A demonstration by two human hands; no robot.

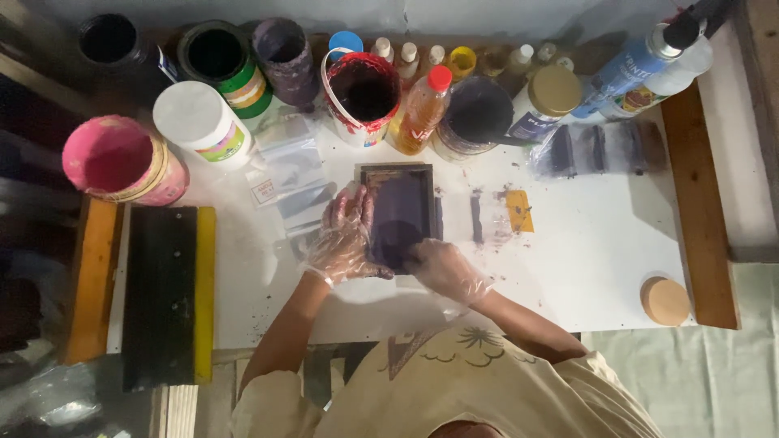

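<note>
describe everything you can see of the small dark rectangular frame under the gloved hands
The small dark rectangular frame lies flat on the white table, its inside stained purple. Its rim looks like dark wood. The left hand, in a clear plastic glove, grips its left edge; the gloved right hand presses at its near end.

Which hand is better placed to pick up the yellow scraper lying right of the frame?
Right, probably. The right hand rests at the small dark frame's lower edge, on the yellow scraper's side; the left hand grips the frame's far side.
</note>
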